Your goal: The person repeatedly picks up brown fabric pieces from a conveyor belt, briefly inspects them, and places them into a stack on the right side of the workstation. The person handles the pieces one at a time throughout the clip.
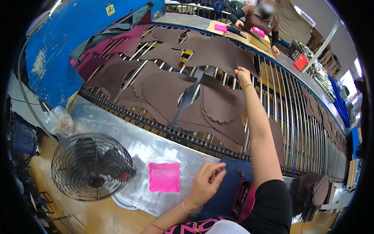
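Note:
My right hand is stretched out over the roller conveyor. Its fingers pinch the near edge of a large brown leather piece, which overlaps other pieces. Closer to me on the rollers lie more brown cut pieces, some with scalloped edges. My left hand hovers above the metal ledge, beside a dark blue cloth. Its fingers are loosely bent with thumb and forefinger apart, and nothing shows in them. Left of that hand, a pink wavy-edged tray lies on the ledge.
A black wire-caged fan stands at the left by the ledge, below a blue machine housing. Across the conveyor a person works at a yellowish board. Stacked brown pieces sit at the near right.

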`<state>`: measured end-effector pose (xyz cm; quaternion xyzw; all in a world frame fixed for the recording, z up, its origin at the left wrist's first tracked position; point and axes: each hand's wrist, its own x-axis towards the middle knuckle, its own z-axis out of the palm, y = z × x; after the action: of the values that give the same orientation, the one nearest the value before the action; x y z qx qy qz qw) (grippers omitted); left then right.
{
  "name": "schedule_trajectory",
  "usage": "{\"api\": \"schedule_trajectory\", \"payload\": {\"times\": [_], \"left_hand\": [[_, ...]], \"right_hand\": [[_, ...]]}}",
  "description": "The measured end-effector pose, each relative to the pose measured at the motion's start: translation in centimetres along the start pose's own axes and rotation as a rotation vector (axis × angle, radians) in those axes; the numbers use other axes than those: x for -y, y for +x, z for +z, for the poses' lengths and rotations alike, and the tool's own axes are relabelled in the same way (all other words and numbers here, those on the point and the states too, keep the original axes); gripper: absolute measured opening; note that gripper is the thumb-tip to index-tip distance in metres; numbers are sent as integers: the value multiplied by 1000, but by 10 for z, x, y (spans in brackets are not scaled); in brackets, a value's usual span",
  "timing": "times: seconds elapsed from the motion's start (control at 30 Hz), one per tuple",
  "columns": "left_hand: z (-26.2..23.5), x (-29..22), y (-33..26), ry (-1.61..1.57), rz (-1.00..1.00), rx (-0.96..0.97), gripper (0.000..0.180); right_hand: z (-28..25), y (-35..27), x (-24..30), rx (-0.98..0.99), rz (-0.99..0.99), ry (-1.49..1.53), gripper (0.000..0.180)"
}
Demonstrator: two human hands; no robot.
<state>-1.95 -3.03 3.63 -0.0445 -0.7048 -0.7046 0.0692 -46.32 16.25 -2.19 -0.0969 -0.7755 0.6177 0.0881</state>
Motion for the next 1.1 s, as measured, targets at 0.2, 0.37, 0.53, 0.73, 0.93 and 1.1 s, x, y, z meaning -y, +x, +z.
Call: {"api": "schedule_trajectory", "payload": {"times": [0.2,0.37,0.53,0.73,0.93,1.1], "left_hand": [[1,6,5,-139,-137,107,24],[4,17,6,-147,-210,8,24],[11,20,4,-194,-262,53,24],[24,30,0,-253,-299,57,20],[29,20,-6,-148,-200,31,21],[18,17,2,-85,-47,-90,22]], "right_hand": [[-28,90,-97,-120,36,-271,28],[23,45,-75,-77,46,-646,38],[-49,10,-16,-112,-148,-801,40],[-167,-149,123,110,-403,-885,32],[-345,-375,143,-210,-273,-1090,32],[-516,-520,65,-728,297,-1350,40]]}}
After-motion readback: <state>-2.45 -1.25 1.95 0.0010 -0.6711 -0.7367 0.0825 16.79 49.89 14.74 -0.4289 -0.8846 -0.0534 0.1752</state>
